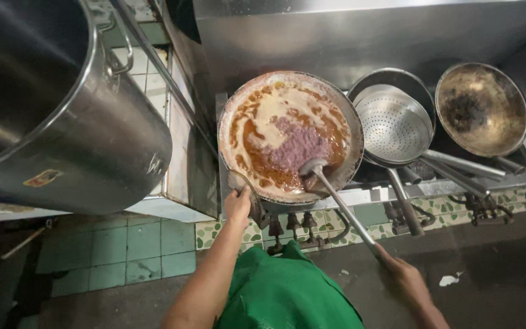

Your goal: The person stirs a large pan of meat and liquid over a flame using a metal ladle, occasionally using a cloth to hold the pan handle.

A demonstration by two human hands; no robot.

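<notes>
Head view, looking down on a cooking range. Large steel stockpot (pixel 62 116) fills the upper left, standing on a tiled counter beside the range. Central wok (pixel 290 137) sits on the burner directly ahead of the person, holding orange-red oily sauce with a pale creamy patch and a mound of purplish minced matter near the middle. To its right, a pan carrying a perforated strainer (pixel 392 125), then an empty darkened wok (pixel 481 108), handles pointing toward the near right. Ladle (pixel 336 198): bowl rests in the sauce at the wok's near rim; its long axis runs diagonally from the bowl, at upper left, down to the grip at lower right, so the bowl points away and leftward from the right hand. Right hand (pixel 404 277) is closed around the ladle's handle end. Left hand (pixel 237 204) grips the wok's near-left rim handle, lying closer to the wok than the right. Green garment (pixel 284 292) shows below.
</notes>
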